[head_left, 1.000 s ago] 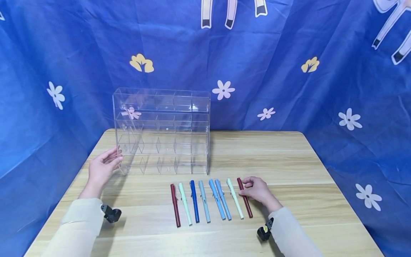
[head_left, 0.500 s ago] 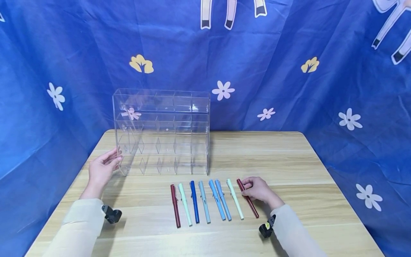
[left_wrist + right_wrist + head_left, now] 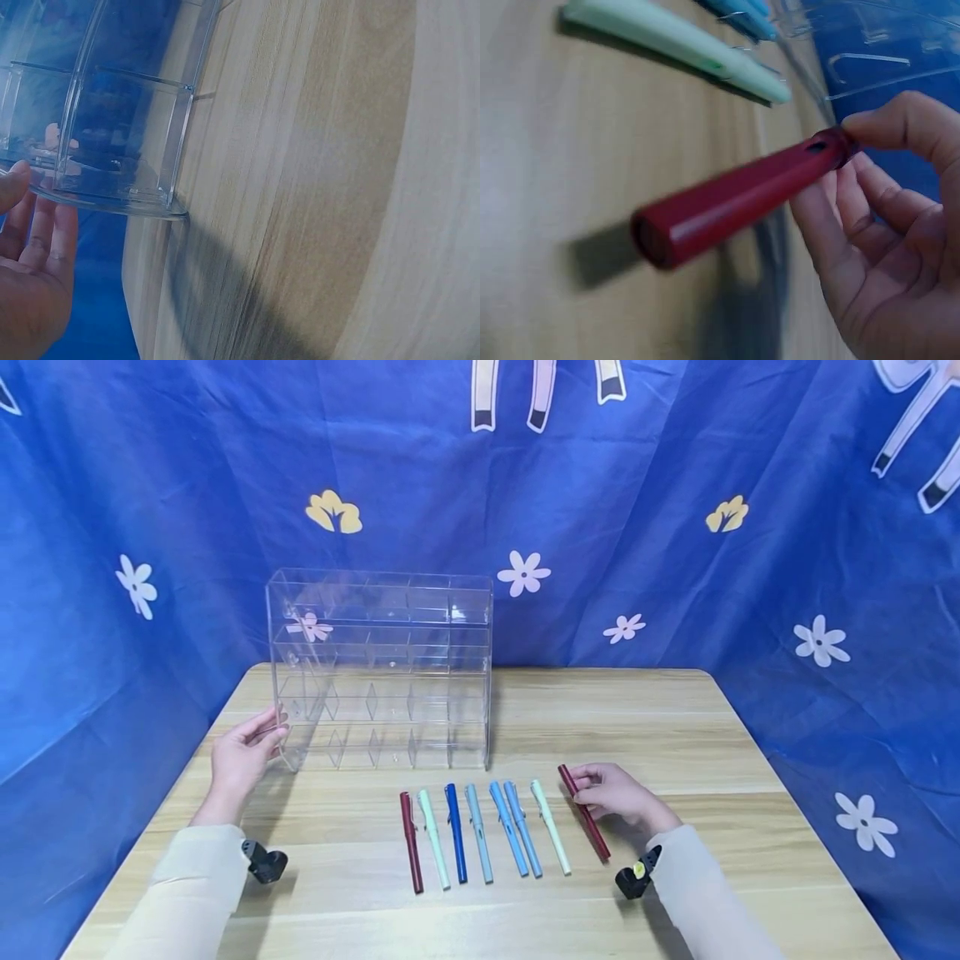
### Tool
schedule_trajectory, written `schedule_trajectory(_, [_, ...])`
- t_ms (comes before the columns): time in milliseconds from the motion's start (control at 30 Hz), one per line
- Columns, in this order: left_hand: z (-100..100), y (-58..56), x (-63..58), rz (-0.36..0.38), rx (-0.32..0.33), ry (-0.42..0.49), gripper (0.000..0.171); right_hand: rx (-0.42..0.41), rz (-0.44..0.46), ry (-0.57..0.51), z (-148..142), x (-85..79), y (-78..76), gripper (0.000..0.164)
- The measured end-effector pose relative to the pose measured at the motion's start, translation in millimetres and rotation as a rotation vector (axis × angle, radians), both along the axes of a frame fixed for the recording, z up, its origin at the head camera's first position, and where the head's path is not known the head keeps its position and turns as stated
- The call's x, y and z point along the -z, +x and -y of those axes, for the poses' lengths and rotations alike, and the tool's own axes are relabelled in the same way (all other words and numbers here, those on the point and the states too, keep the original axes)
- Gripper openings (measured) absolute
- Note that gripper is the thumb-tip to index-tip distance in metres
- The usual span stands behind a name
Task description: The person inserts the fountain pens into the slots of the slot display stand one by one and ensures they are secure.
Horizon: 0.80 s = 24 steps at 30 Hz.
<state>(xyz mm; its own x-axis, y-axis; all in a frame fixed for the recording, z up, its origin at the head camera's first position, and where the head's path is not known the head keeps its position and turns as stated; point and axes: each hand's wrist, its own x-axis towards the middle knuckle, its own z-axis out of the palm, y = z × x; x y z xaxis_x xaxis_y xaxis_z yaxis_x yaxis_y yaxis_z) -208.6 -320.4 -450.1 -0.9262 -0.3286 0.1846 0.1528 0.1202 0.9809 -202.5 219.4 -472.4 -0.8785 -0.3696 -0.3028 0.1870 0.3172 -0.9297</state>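
Observation:
A dark red pen (image 3: 592, 832) is pinched between the thumb and fingers of my right hand (image 3: 618, 795). In the right wrist view the pen (image 3: 735, 199) is tilted, its blunt end toward the camera and its shadow on the wood below. My left hand (image 3: 238, 762) grips the left side edge of a clear acrylic rack (image 3: 390, 681) with stepped, divided compartments. The left wrist view shows the thumb in front of the rack wall (image 3: 112, 199) and the fingers behind it. A pale green pen (image 3: 551, 827) lies just left of the held one.
Several more pens lie in a row before the rack: another dark red pen (image 3: 412, 843), a mint pen (image 3: 434, 839), a dark blue pen (image 3: 456, 833) and light blue ones (image 3: 508, 828). A blue patterned cloth (image 3: 637, 527) hangs behind the wooden table (image 3: 600, 718).
My right hand has lifted the dark red pen from the row's right end and moved it slightly right. My left hand has kept its grip on the rack.

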Motion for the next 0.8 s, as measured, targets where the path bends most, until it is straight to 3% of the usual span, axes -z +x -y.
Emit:
schedule_trajectory(333, [1, -0.4, 1.9, 0.002, -0.011, -0.048, 0.045, -0.048, 0.011, -0.267, 7, -23.7, -16.6, 0.059])
schedule_trajectory(633, [-1, 1.3, 0.2, -0.002, -0.029, -0.082, 0.044, 0.027, -0.039, -0.463, 29, -50.3, -29.4, 0.035])
schedule_trajectory(800, [-2, 2.0, 0.6, -0.007, -0.04, -0.109, 0.042, 0.097, -0.073, -0.48, 45, -65.3, -36.3, 0.023])
